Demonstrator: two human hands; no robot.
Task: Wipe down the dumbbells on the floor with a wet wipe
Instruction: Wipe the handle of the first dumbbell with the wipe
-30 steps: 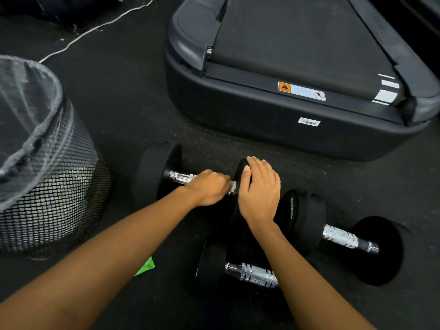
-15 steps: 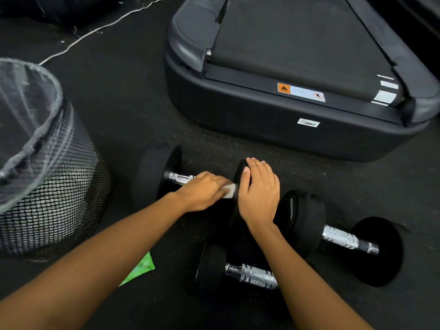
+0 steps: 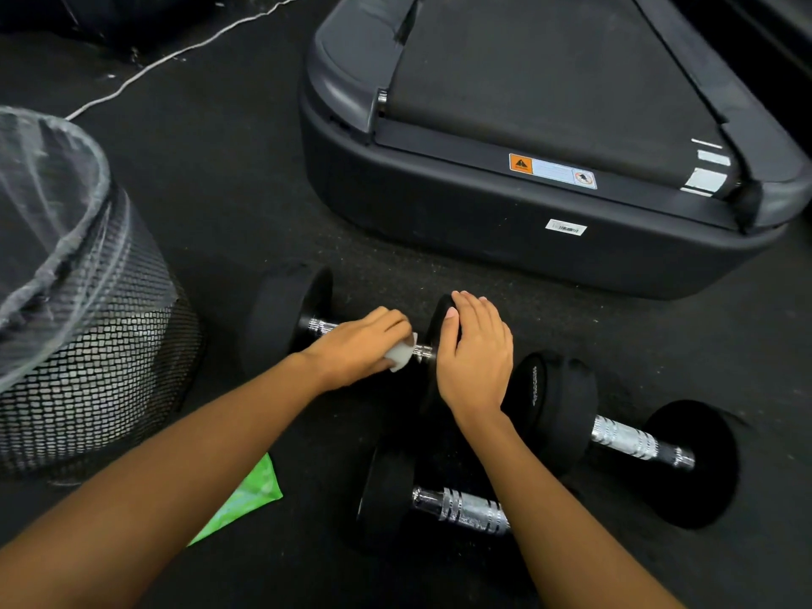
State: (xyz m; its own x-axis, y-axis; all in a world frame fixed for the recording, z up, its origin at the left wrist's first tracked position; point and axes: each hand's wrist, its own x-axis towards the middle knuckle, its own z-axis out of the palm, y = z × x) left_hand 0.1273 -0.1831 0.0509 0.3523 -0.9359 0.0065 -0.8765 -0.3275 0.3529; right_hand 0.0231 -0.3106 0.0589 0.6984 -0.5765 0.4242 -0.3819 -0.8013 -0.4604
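Observation:
Three black dumbbells with chrome handles lie on the dark floor. My left hand [image 3: 360, 347] grips a white wet wipe [image 3: 400, 358] around the handle of the far dumbbell [image 3: 281, 318]. My right hand [image 3: 476, 351] rests flat, fingers straight, on that dumbbell's right weight head. A second dumbbell [image 3: 624, 441] lies to the right. The third dumbbell [image 3: 457, 507] lies nearest me, partly hidden under my right forearm.
A black mesh bin [image 3: 88, 340] with a clear liner stands at the left. A green wipe packet [image 3: 246, 498] lies on the floor beneath my left arm. A treadmill base [image 3: 505, 222] sits behind the dumbbells. A white cable [image 3: 175, 59] runs across the far floor.
My left hand has slid left along the handle, so the white wipe and a bit of chrome now show beside the right weight head. My right hand stays put.

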